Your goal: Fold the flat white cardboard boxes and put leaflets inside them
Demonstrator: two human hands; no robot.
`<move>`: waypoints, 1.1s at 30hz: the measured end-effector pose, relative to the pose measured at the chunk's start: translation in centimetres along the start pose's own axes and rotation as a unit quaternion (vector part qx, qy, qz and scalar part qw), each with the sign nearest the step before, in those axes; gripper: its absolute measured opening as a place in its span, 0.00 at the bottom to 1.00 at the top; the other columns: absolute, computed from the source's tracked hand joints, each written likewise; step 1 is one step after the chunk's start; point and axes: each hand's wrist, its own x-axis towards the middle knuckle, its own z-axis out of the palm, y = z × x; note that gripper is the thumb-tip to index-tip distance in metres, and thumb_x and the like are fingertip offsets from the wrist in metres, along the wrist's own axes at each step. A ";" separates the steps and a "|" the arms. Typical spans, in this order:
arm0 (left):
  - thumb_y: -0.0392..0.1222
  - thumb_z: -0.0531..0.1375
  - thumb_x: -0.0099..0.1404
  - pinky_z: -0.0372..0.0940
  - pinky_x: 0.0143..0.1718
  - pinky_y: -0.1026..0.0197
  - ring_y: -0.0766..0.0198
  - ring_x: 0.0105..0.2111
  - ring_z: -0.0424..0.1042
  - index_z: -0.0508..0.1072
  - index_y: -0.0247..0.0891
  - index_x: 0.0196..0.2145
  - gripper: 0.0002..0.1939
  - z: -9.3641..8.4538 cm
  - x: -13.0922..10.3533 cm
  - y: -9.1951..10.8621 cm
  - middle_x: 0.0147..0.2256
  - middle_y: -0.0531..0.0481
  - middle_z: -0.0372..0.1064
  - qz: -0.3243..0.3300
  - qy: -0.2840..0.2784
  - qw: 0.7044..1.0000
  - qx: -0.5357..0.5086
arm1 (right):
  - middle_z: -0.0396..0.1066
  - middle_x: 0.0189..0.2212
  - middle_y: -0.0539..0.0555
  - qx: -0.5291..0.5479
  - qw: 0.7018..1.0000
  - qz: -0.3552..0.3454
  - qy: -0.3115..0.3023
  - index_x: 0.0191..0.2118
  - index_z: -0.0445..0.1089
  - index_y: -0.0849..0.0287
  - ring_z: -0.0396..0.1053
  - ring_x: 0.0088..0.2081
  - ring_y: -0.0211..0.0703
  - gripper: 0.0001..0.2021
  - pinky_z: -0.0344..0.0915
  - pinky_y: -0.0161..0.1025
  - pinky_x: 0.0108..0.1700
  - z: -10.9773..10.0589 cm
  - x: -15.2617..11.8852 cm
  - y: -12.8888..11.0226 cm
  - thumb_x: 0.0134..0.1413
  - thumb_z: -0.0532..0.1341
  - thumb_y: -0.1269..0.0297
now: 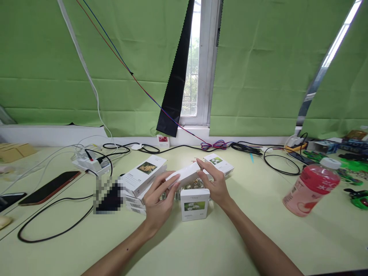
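Observation:
Between my two hands a white box (185, 174) is held tilted above the table. My left hand (161, 199) is closed round its left end, with thumb and fingers on its sides. At its right end, the fingers of my right hand (214, 182) pinch the edge. Just below stands a small upright white box (194, 205) with a white-flower picture. Partly hidden behind it are small shiny items (195, 184) that I cannot make out. To the left lies a stack of white boxes (146, 170), the top one with a yellow-flower picture. Another flower box (219, 164) lies behind my right hand.
A pink drink bottle (312, 188) stands tilted in view at the right. Phones (50, 188), a power strip (92, 163) and a looped black cable (54, 239) lie at the left. More cables (244, 148) run along the back, below green blinds (258, 76).

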 end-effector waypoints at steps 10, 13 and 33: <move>0.36 0.63 0.68 0.71 0.29 0.66 0.61 0.43 0.75 0.81 0.47 0.47 0.12 0.0 -0.2 -0.2 0.45 0.48 0.76 -0.052 0.005 0.999 -0.015 | 0.77 0.50 0.58 -0.011 0.999 -0.030 -0.023 0.61 0.70 0.54 0.72 0.49 0.50 0.19 0.71 0.48 0.50 -0.2 0.0 -0.2 0.68 0.57 0.62; 0.40 0.63 0.68 0.70 0.27 0.66 0.60 0.42 0.75 0.81 0.46 0.47 0.10 0.1 -0.2 -0.5 0.45 0.46 0.75 -0.088 0.004 0.996 -0.034 | 0.75 0.54 0.58 -0.014 0.999 -0.023 -0.043 0.63 0.68 0.53 0.71 0.53 0.50 0.20 0.70 0.49 0.53 -0.3 0.1 -0.2 0.69 0.55 0.60; 0.42 0.64 0.67 0.66 0.20 0.70 0.66 0.34 0.73 0.80 0.47 0.49 0.13 0.1 0.0 -0.5 0.47 0.45 0.70 -0.174 -0.024 0.974 -0.140 | 0.74 0.47 0.57 -0.022 0.991 0.052 -0.118 0.69 0.58 0.56 0.69 0.44 0.48 0.26 0.67 0.44 0.47 -0.6 0.0 0.2 0.69 0.52 0.56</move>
